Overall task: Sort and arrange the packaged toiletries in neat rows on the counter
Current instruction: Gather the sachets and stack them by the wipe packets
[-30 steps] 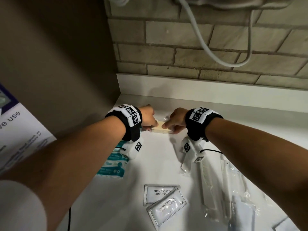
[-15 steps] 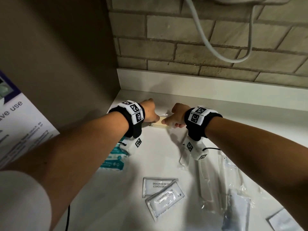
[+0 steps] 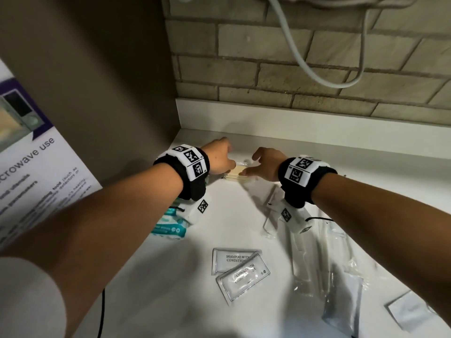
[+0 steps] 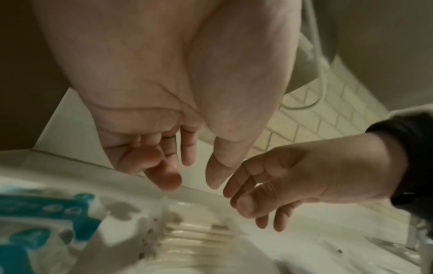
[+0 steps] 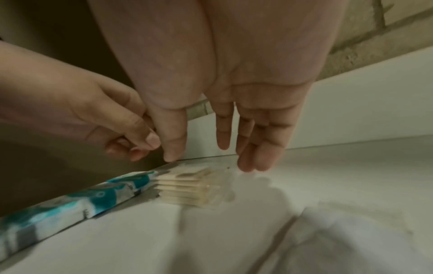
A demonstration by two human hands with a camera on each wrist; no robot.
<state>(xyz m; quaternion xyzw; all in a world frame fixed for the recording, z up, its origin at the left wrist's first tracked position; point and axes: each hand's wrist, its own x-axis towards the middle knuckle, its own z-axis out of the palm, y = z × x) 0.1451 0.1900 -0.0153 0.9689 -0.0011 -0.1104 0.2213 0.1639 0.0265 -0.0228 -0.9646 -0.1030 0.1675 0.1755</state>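
A clear packet of pale wooden sticks (image 3: 236,175) lies flat on the white counter (image 3: 170,301) near the back left corner. It also shows in the wrist views (image 4: 194,239) (image 5: 185,187). My left hand (image 3: 220,159) hovers over its left end with relaxed fingers (image 4: 168,178) holding nothing. My right hand (image 3: 258,164) hovers over its right end, fingers (image 5: 248,159) straight and just above the wrapper. A teal and white tissue pack (image 3: 170,225) (image 5: 70,200) lies left of the sticks, under my left wrist.
Two shampoo sachets (image 3: 240,269) overlap at the counter's middle. Wrapped combs and long packets (image 3: 317,250) lie to the right, with a grey pouch (image 3: 341,303) and a white sachet (image 3: 410,313) nearer. A brown side wall (image 3: 109,93) and white upstand (image 3: 292,120) close the corner.
Both hands held the stick packet and slid it toward the back corner. They have now let go and lifted their fingers off it.
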